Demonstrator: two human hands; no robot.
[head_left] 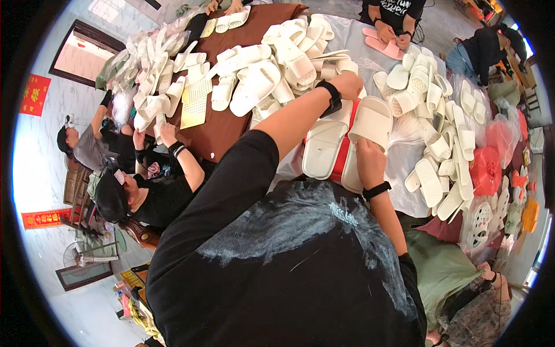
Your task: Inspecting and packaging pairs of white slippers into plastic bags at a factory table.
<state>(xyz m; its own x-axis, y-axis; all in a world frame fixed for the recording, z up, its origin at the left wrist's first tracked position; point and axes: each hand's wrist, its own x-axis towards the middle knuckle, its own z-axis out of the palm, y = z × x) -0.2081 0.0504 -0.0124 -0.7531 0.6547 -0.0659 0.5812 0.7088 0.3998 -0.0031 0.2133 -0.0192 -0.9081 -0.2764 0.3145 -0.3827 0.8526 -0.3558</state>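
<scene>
Well, the right hand [370,165] grips a cream broad-strapped slipper [371,118]; what the left hand [347,86] holds, I can't tell; a red plastic bag [485,172] bulges.

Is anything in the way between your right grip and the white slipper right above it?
No, nothing visible is: the right grip touches the near edge of the slipper.

The right hand [371,165] holds a cream slide sandal [371,120]; the left hand [347,85] is beside heaped slides [256,88] on the worktop [218,132].
</scene>
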